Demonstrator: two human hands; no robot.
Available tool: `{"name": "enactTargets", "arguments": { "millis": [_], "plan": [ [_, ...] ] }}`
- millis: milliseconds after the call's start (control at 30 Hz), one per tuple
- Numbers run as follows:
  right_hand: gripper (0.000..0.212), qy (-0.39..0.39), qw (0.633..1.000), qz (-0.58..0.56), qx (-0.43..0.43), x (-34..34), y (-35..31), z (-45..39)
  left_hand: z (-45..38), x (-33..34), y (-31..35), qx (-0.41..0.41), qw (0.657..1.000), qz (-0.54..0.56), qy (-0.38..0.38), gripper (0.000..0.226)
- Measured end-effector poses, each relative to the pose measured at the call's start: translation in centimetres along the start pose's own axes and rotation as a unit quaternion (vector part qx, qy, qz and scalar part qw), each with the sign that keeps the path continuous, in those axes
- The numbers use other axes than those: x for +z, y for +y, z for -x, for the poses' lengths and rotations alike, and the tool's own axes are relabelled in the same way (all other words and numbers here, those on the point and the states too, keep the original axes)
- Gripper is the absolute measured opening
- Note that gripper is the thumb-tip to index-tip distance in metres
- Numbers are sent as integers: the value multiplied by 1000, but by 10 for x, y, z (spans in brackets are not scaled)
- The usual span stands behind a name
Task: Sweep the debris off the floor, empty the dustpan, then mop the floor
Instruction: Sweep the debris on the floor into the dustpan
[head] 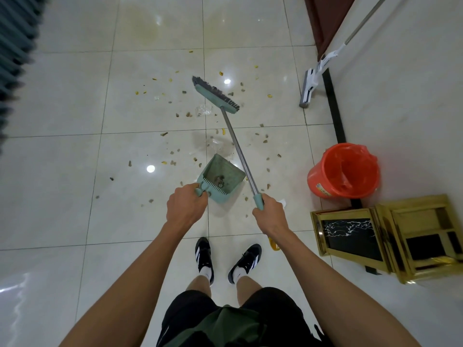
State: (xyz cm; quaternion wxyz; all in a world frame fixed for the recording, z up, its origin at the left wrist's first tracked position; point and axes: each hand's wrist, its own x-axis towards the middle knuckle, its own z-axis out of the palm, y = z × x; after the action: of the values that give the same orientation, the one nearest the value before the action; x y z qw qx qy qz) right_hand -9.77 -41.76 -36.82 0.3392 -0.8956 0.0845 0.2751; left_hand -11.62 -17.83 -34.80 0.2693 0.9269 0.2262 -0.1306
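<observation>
My left hand [186, 207] grips the handle of a teal dustpan [220, 177], which holds a small clump of debris. My right hand [269, 211] grips the teal end of a broom [240, 149] with a metal shaft. Its teal head with dark bristles [215, 95] points away from me over the tiles. Small brown and yellow bits of debris [172, 156] lie scattered across the white tiled floor [75, 171], along with crumpled clear plastic [204, 110]. A white flat mop [310, 88] leans against the right wall.
A red bucket lined with a red bag [344, 171] stands by the right wall. Beside it sit gold-framed items [375, 236] on the floor. A dark ribbed surface [15, 46] fills the upper left. My feet in black shoes [225, 259] stand below the dustpan.
</observation>
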Motion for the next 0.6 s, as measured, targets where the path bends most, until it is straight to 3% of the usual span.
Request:
{"name": "enactTargets", "arguments": {
  "millis": [300, 600],
  "plan": [
    [8, 10, 997, 64, -37, -4, 2, -10, 10, 1, 6, 6, 999, -31, 42, 27],
    [8, -17, 994, 76, -81, 15, -14, -9, 24, -15, -26, -30, 997, -34, 66, 18]
  ]
}}
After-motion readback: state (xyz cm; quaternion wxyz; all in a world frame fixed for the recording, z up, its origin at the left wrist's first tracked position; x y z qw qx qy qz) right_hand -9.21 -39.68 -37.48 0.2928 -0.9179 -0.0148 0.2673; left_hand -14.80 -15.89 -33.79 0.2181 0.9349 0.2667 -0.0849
